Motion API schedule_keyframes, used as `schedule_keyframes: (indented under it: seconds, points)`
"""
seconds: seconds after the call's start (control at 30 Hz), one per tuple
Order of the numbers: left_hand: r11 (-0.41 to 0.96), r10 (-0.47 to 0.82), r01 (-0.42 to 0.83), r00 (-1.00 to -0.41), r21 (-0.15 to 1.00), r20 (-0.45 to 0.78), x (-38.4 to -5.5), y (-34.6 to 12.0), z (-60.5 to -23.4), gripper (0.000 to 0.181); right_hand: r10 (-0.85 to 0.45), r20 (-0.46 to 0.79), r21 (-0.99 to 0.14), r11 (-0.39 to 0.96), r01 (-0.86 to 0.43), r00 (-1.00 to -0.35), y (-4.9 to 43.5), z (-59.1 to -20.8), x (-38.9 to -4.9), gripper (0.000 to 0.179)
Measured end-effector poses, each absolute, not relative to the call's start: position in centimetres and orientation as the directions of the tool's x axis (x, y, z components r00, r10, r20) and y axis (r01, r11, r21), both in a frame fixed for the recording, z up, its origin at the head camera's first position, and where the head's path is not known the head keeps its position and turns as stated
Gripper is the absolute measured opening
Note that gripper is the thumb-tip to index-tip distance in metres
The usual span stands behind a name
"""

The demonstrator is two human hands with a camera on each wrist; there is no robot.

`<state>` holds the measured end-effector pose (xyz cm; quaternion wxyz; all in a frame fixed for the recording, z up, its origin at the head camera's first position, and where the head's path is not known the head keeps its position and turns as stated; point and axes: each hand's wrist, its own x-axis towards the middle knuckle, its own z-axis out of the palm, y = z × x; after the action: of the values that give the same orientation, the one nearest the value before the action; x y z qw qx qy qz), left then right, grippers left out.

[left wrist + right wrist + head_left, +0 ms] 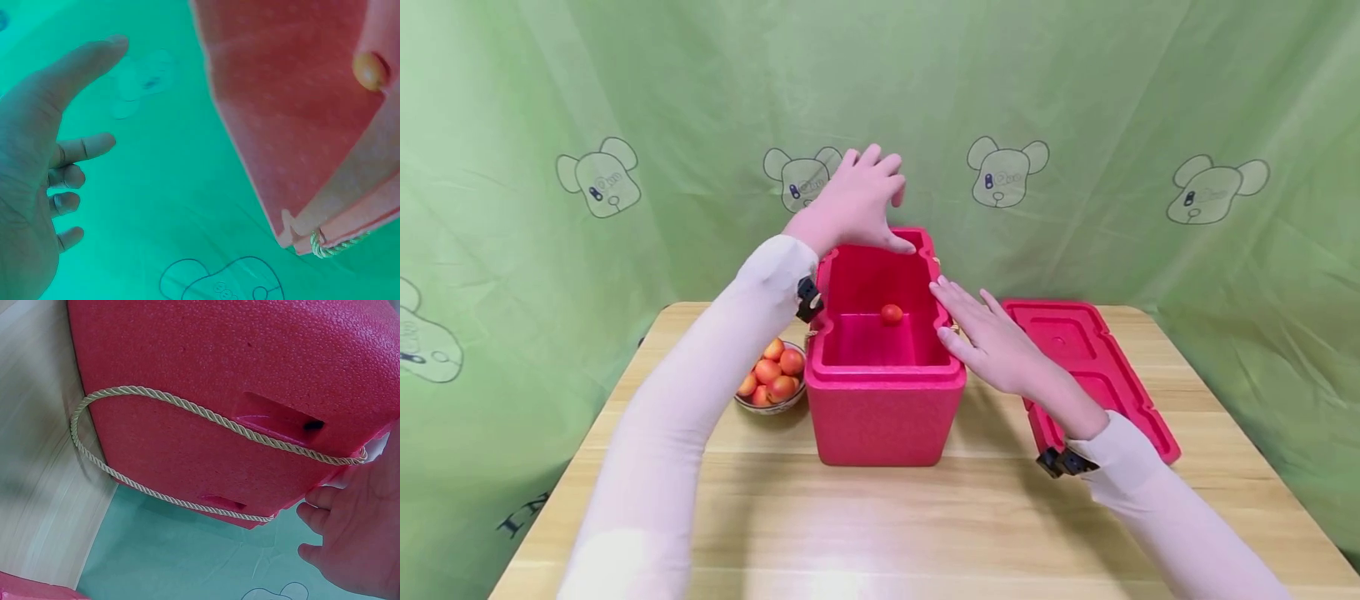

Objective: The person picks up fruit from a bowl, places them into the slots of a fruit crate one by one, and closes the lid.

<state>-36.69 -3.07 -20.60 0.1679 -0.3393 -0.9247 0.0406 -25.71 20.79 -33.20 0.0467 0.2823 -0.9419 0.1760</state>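
A red foam box stands with its top uncovered, and one small orange-red fruit lies on its floor. My left hand hovers over the box's far end, thumb spread from the fingers and nothing in its grasp. In the left wrist view its fingers are parted and the fruit shows inside the box. My right hand has its fingers extended, fingertips right at the box's right rim. A twisted rope handle hangs along the box's side in the right wrist view.
Left of the box, a bowl holds several orange-red fruits. The red foam lid lies on the wooden table at the right, partly beneath my right forearm. A green curtain with bear-face drawings hangs behind and at the sides.
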Motion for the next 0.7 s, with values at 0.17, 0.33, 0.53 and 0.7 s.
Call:
schedule_keyframes:
  seconds: [0.17, 0.33, 0.53, 0.7]
  points:
    - [0.784, 0.593, 0.617, -0.707, -0.075, 0.386, -35.2, -5.1, -20.7, 0.062, -0.512, 0.2, -0.308, 0.777, -0.55, -0.835, 20.8, -33.4, -25.8, 0.072]
    - [0.775, 0.506, 0.622, -0.715, 0.109, 0.482, -33.7, -7.9, -22.3, 0.062, -0.505, 0.22, -0.326, 0.768, -0.551, -0.835, 20.7, -33.5, -25.7, 0.071]
    - [0.731, 0.421, 0.626, -0.726, 0.27, 0.544, -32.4, -11.3, -25.7, 0.058, -0.512, 0.214, -0.322, 0.767, -0.555, -0.832, 20.7, -33.6, -25.8, 0.072]
    - [0.703, 0.358, 0.617, -0.736, 0.352, 0.574, -31.9, -13.6, -28.2, 0.055, -0.51, 0.208, -0.321, 0.771, -0.55, -0.835, 20.9, -33.6, -25.7, 0.072]
